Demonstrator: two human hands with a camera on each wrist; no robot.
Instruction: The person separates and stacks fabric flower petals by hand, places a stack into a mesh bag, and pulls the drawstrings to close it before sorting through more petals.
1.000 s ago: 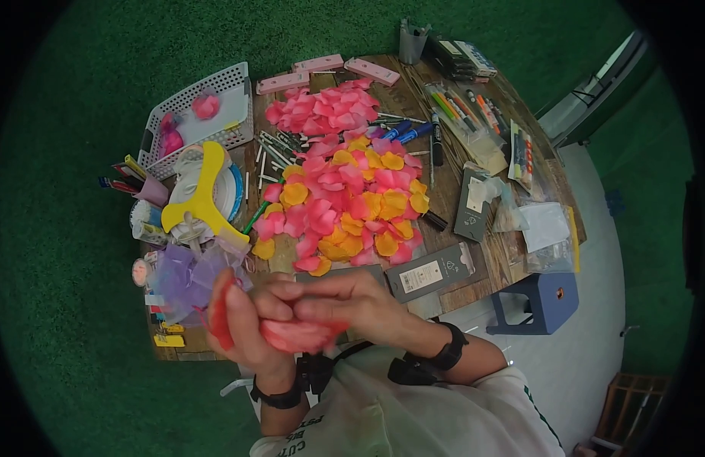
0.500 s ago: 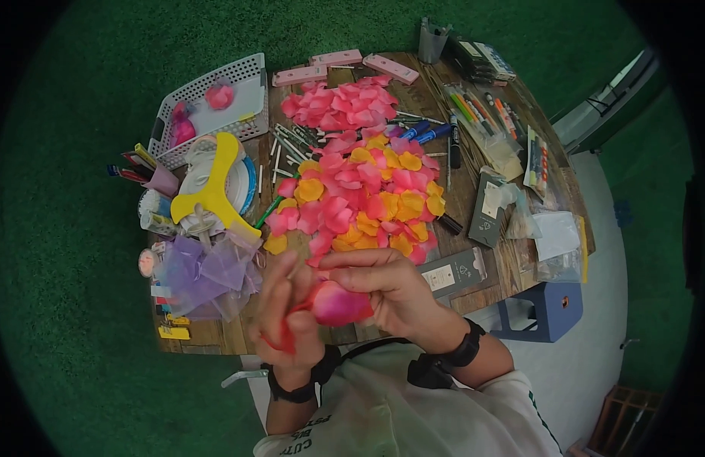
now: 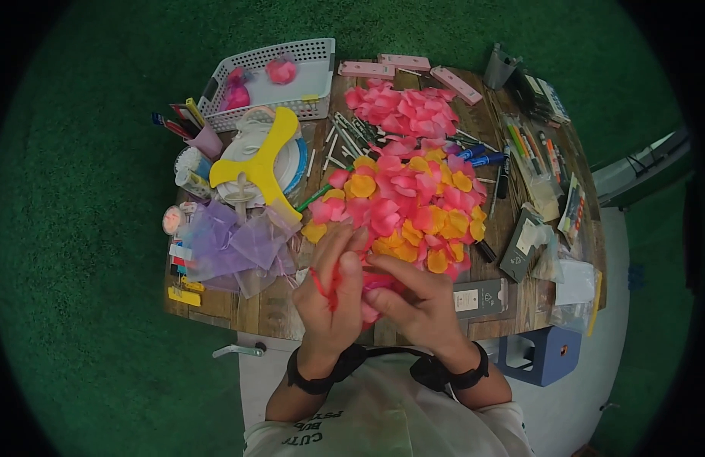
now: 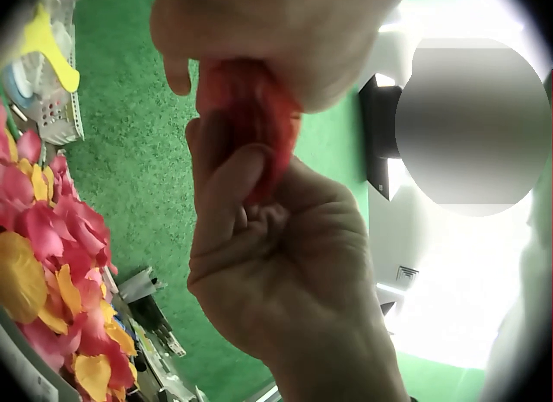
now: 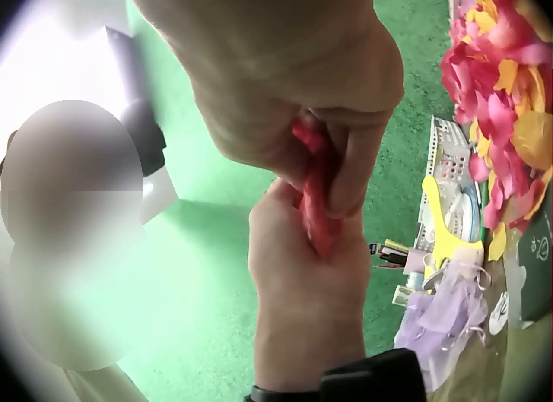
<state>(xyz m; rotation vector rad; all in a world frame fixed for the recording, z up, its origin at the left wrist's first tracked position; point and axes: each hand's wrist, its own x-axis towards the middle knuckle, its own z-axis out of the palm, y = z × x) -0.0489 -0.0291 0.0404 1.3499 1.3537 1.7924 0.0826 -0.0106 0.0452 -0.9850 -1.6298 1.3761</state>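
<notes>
My left hand point(image 3: 326, 301) and right hand point(image 3: 425, 305) meet over the table's near edge, both holding a small red sheer pouch point(image 4: 268, 117) with pink showing in it. In the head view the fingers cover most of the pouch, and a red strip of it shows between the left fingers. The right thumb and fingers pinch its pink side. Seen from the right wrist, the red fabric point(image 5: 320, 212) runs between the two hands. Just beyond them spreads a heap of pink and yellow petals point(image 3: 398, 206).
Purple sheer bags point(image 3: 238, 247) lie at the left, below a yellow three-armed piece point(image 3: 269, 171). A white basket point(image 3: 318, 103) with pink bundles stands at the back left. Boxes point(image 3: 482, 297), markers point(image 3: 505, 171) and pen packs line the right. A blue stool point(image 3: 543, 358) stands beyond the right edge.
The head view has shifted, so the table sits further right. Both hands have turned the pouch and closed in around it; its pink-purple side, plain half a second ago, is now largely covered.
</notes>
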